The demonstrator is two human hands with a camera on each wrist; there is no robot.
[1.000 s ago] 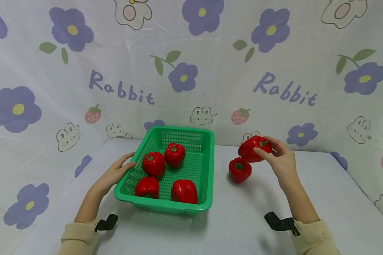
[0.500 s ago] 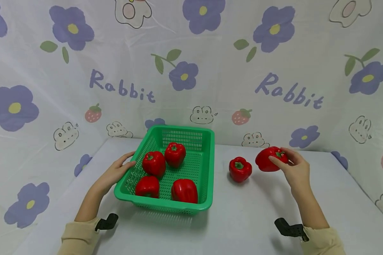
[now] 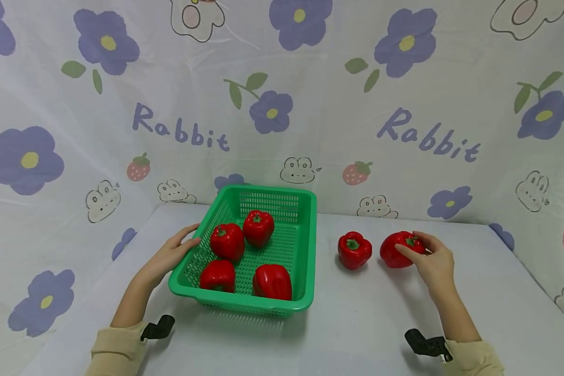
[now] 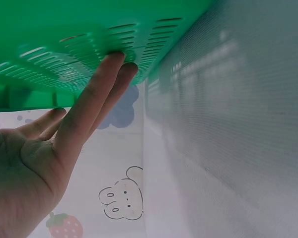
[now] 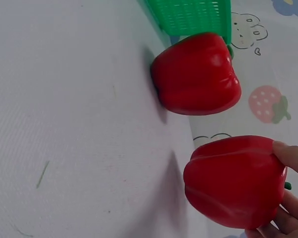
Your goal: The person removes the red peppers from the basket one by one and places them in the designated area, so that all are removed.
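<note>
Right hand (image 3: 433, 261): its grip is curled around the held red pepper (image 3: 397, 250), fingers over the top and far side (the wrist view shows fingertips wrapping the pepper's edge).
Held red pepper: now down at the desk (image 3: 366, 313), seemingly resting on it, just beside the second loose pepper (image 3: 354, 249) but apart from it; a second ago it was lifted above that pepper, then carried out to the right and lowered.
Meaning: the pepper looks set down outside the basket, with the fingers not yet let go.
Left hand (image 3: 171, 254): fingers straight, pressed flat against the left wall of the green basket (image 3: 305, 250), gripping nothing; unmoved over the last second.
Green basket: sits left of centre on the desk with four red peppers (image 3: 226, 242) inside, in the same places as before.
</note>
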